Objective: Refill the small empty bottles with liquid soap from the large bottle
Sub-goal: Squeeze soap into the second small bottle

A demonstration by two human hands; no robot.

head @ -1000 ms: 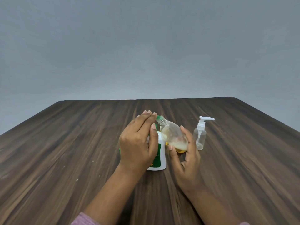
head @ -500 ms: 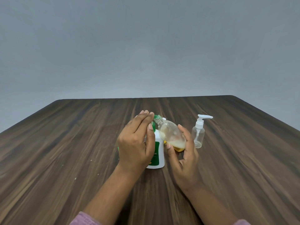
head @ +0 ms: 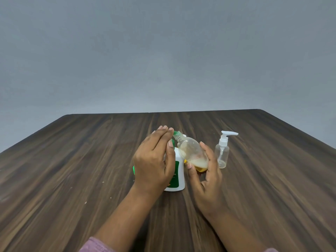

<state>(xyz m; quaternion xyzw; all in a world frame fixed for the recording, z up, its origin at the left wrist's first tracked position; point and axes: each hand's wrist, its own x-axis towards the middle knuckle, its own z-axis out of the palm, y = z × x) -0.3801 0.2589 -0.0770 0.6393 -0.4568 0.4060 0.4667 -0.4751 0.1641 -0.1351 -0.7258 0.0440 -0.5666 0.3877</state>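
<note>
Head view, and I start with the writing. The large white bottle (head: 177, 180) stands upright at mid-table and wears a green label (head: 176, 170). The hand covers most of that label. All I can read on it is "AL" in white letters, with a small orange plus sign lower down. No brand name shows from here.

My left hand (head: 151, 160) is draped over that bottle from the left. Its fingers (head: 163, 131) lie straight across the top, where the pump head would sit, and the thumb runs down the front. They press rather than curl. A green spout (head: 176, 132) pokes out to the right from under the fingertips.

My right hand (head: 206, 177) grasps a small clear bottle (head: 192, 151), thumb on the near side and fingers round the far side. The bottle is tilted with its open neck up and to the left, right at the green spout. Whether the two touch I cannot tell. Pale frothy soap sits in its lower end, with an amber layer at the very bottom. The rest of it looks clear.

Just right of that hand, apart from it, a second small clear bottle (head: 222, 156) stands upright. It has a white pump top (head: 227, 135) whose nozzle points right. It looks almost empty, with only a faint trace at the base.

Everything rests on a dark wood-grain table (head: 72, 170) in front of a plain grey wall (head: 163, 51). A pink sleeve (head: 95, 245) shows at the near edge.
</note>
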